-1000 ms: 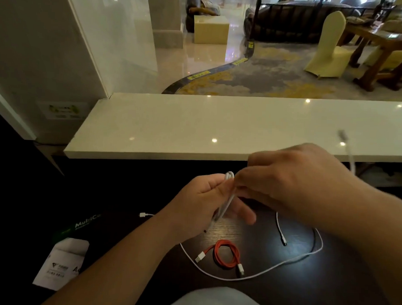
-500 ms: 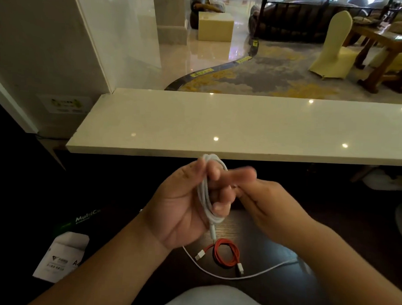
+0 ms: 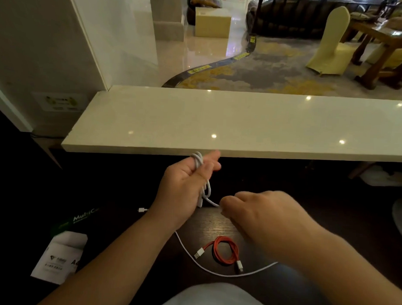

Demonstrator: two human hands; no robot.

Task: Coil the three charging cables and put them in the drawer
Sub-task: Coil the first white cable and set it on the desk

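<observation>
My left hand (image 3: 182, 188) holds a white charging cable (image 3: 198, 162) looped in a small coil around its fingers, raised above the dark table. My right hand (image 3: 257, 213) pinches the loose end of that same cable just right of the coil. A red cable (image 3: 224, 250) lies coiled on the table below my hands, white plugs at both ends. A second white cable (image 3: 191, 258) lies uncoiled in a long curve around the red one, its plug (image 3: 143, 210) showing left of my left wrist. No drawer is in view.
A pale stone counter (image 3: 242, 124) runs across above the dark table (image 3: 213, 223). A white paper packet (image 3: 59, 257) and a dark box with green lettering (image 3: 84, 216) lie at the left. A pale cloth (image 3: 213, 298) is at the bottom edge.
My right hand has dropped from beside the coil to below and right of it, pulling the cable's free end down. My left hand has stayed raised with the coil.
</observation>
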